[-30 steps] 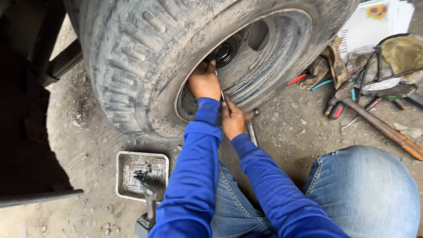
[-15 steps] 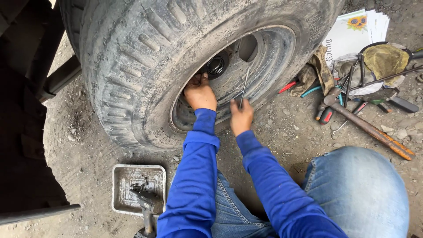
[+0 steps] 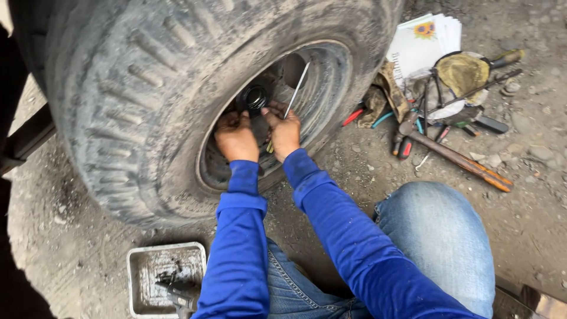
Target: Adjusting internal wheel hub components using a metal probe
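Hub cap (image 3: 256, 97), dark and round, sits centre-frame in the wheel recess, with the left hand (image 3: 235, 136) cupped just below it, apparently empty, and the right hand (image 3: 283, 131) pinching a thin metal rod (image 3: 296, 88) that may slip off the greasy rim.

bare ground (image 3: 531, 195), grey dirt strewn with small stones and dark oily patches, in flat daylight. a metal tray (image 3: 137, 277) sits at the lower left. upper right: a heap of tools (image 3: 455, 112), a hammer (image 3: 455, 156) and white papers (image 3: 422, 41).
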